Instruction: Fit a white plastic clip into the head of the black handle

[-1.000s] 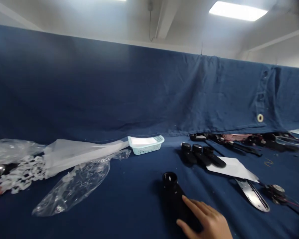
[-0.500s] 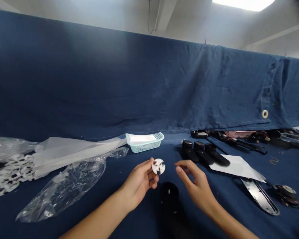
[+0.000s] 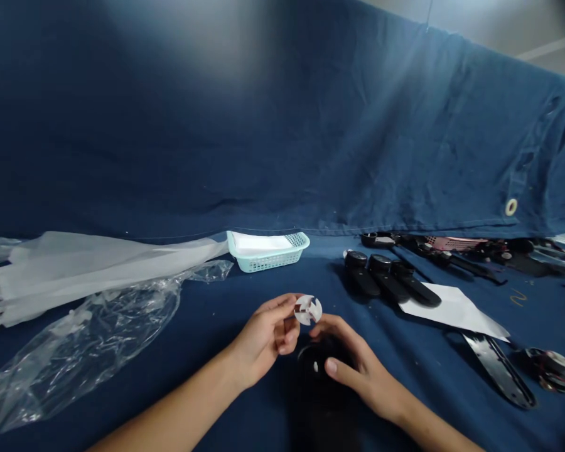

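Note:
My left hand (image 3: 270,336) pinches a small white round disc with cut-outs (image 3: 307,310) between thumb and fingertips, tilted above the work surface. My right hand (image 3: 358,367) is just right of the disc, its thumb and fingers spread apart. It reaches over the round end of a long black part (image 3: 306,370), which has a small pale pin in its middle. Whether the right fingers touch the black rim is hard to tell. The lower end of the black part fades into shadow.
A light blue basket (image 3: 268,262) with white paper stands at the back. Clear plastic bags (image 3: 122,333) and white sheeting (image 3: 98,263) lie left. On the right are three black parts (image 3: 388,279), white paper (image 3: 452,307), a long shell piece (image 3: 499,370) and a wired part (image 3: 550,367).
My right hand has moved left and down, over the round end of the black part. The disc has turned in my left hand. The head view has tilted down.

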`<state>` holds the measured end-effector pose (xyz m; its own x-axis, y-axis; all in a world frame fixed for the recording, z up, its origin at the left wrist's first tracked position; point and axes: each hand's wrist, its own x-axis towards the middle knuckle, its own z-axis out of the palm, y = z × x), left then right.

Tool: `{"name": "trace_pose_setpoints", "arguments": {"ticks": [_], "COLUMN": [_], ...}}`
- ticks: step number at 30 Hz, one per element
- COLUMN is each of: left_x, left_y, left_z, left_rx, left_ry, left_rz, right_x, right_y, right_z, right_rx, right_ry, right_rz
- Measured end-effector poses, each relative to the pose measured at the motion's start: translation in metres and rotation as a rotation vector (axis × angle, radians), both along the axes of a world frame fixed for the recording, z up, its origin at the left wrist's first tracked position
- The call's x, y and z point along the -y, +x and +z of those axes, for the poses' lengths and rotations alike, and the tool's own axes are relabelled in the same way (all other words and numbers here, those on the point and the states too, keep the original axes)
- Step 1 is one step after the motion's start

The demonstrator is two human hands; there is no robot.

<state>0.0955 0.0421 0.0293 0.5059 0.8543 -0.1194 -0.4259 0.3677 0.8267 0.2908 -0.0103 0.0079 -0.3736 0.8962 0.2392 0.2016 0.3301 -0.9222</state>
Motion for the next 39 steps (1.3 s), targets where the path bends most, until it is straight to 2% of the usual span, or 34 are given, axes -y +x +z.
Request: {"name": "trace_pose_setpoints", "arguments": {"ticks": [4,8,11,14,16,23,39], "left_x": [0.004,0.018,0.028,0.034,0.033,0.029,0.023], "left_y": [-0.002,-0.002,-0.003,-0.005,-0.006,-0.004,-0.006], "left_z": [0.013,0.044,0.066,0.075,0.074,0.060,0.050], "left_rx": [-0.058,-0.141,-0.387,-0.681,-0.764,-0.897,-0.986], "left_ry": [0.084,0.215,0.548,0.908,1.024,1.187,1.246], "left_rz": [-0.032,-0.099,-0.117,-0.132,-0.174,-0.218,-0.185], "right_x": [-0.003,-0.007,-0.009,-0.008,-0.008,-0.009,-0.008], "right_y": [0.011,0.021,0.023,0.022,0.021,0.016,0.014], "right_z": [0.000,0.001,-0.002,-0.005,-0.005,0.001,0.004], "right_rx": [0.113,0.208,0.224,0.238,0.255,0.296,0.316], "right_ry": [-0.005,0.016,0.002,0.023,0.045,0.064,0.047], "right_rz": [0.075,0.189,0.171,0.120,0.104,0.099,0.122]}}
